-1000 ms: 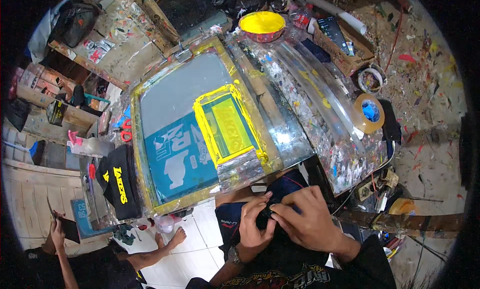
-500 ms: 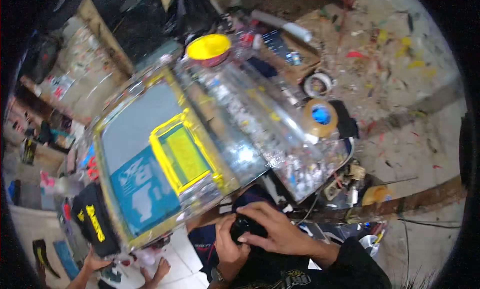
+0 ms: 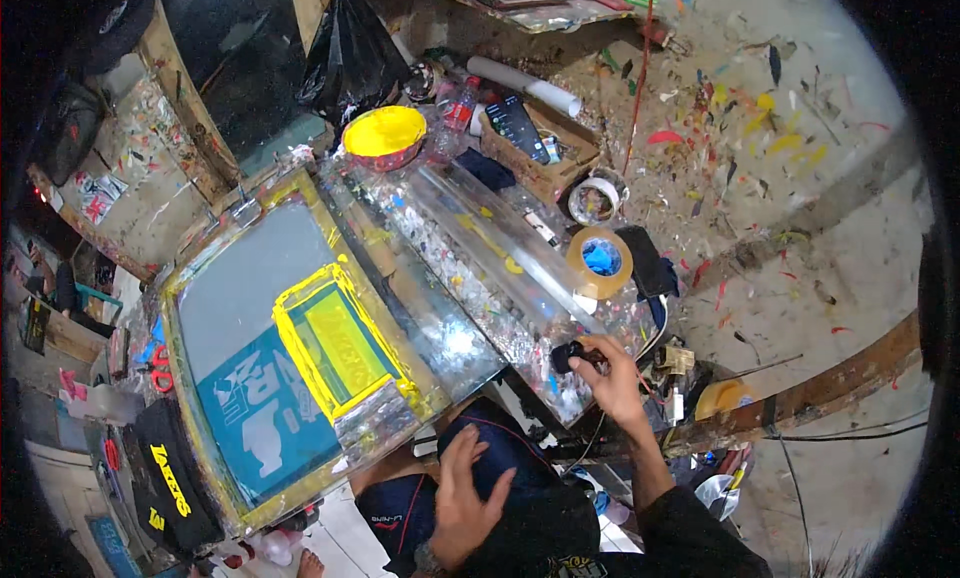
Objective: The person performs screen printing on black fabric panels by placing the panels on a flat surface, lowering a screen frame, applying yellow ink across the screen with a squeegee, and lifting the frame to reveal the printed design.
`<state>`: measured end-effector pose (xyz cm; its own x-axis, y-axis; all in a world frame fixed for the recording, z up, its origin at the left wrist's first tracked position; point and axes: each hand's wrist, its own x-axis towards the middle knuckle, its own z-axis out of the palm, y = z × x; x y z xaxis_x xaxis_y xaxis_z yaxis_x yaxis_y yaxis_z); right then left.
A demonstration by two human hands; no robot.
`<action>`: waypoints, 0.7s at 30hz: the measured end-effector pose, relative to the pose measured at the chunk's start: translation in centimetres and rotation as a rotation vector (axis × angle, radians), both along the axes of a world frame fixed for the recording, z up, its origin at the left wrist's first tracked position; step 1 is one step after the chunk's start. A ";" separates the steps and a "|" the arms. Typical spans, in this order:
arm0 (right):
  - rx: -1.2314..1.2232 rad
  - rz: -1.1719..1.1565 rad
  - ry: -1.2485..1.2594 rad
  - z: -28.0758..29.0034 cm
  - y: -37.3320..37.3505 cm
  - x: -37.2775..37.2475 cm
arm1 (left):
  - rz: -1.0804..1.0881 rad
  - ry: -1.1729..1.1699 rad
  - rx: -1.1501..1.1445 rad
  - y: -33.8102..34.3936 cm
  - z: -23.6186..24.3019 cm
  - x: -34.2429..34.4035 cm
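At the right end of the paint-spattered table (image 3: 550, 388), my right hand (image 3: 612, 383) grips a small black object (image 3: 566, 358), held just over or against the top; contact is unclear. My left hand (image 3: 465, 503) is open over my lap, fingers apart and empty. Left of the hands lies a screen-printing frame (image 3: 315, 213) with grey and teal mesh, bearing a smaller yellow-smeared frame (image 3: 290, 328). Beyond my right hand are a tape roll (image 3: 598, 288), a black phone-like item (image 3: 645, 263) and a clear strip (image 3: 510, 248).
A yellow paint bowl (image 3: 385, 130), cardboard box (image 3: 560, 178) and black bag (image 3: 350, 48) stand behind. Black fabric with yellow print (image 3: 150, 448) and red scissors (image 3: 160, 378) lie left. Another person (image 3: 60, 288) is at the far left. Cables hang down on the right.
My hands have parted: the right moved up and rightward to the table with the black object; the left let go and opened. The view has shifted, and the nearby person's hands have left sight.
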<state>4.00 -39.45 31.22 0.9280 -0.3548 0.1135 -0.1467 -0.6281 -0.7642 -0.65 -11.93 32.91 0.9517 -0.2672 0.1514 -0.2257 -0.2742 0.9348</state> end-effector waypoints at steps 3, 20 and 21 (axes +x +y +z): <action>-0.007 0.069 0.028 -0.2 1.0 1.0 | 0.141 -0.199 0.168 5.5 0.5 -1.6; -0.648 1.079 -0.189 5.3 24.0 12.0 | 0.482 -0.302 1.123 22.4 -3.5 0.7; -0.716 1.077 -0.165 5.3 24.7 13.2 | 0.508 -0.320 1.143 22.9 -3.9 0.7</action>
